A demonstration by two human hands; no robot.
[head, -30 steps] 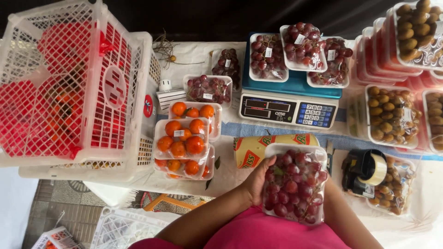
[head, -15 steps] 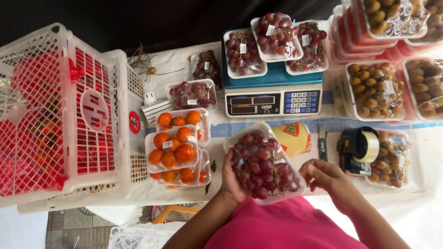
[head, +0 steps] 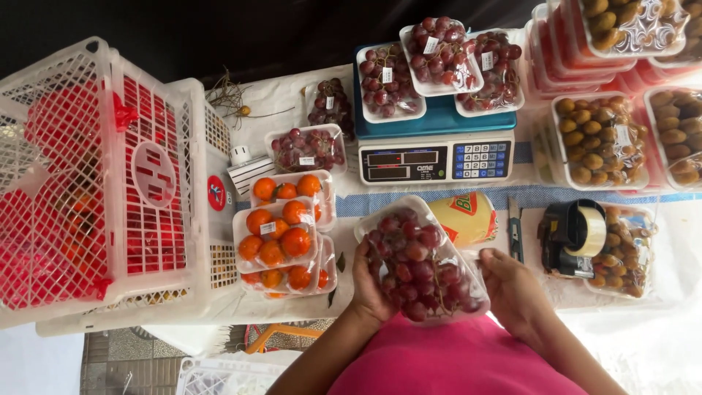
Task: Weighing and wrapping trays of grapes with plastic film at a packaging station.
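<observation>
Grape tray [head: 420, 263], white and wrapped in clear film, lies tilted with its long axis running from upper left, near the scale [head: 436, 157], down to lower right; left hand [head: 371, 281] has fingers curled around its left edge, while right hand [head: 515, 289] lies loosely curled at its lower right corner, whether gripping I cannot tell. Just left of the left fingers sit stacked trays of orange fruit [head: 281, 238] with small white labels; beyond the right fingers, a yellow packet with a red patch [head: 464, 216] and a black tape dispenser [head: 574, 238]. More labelled grape trays [head: 439, 55] rest on the blue scale top.
</observation>
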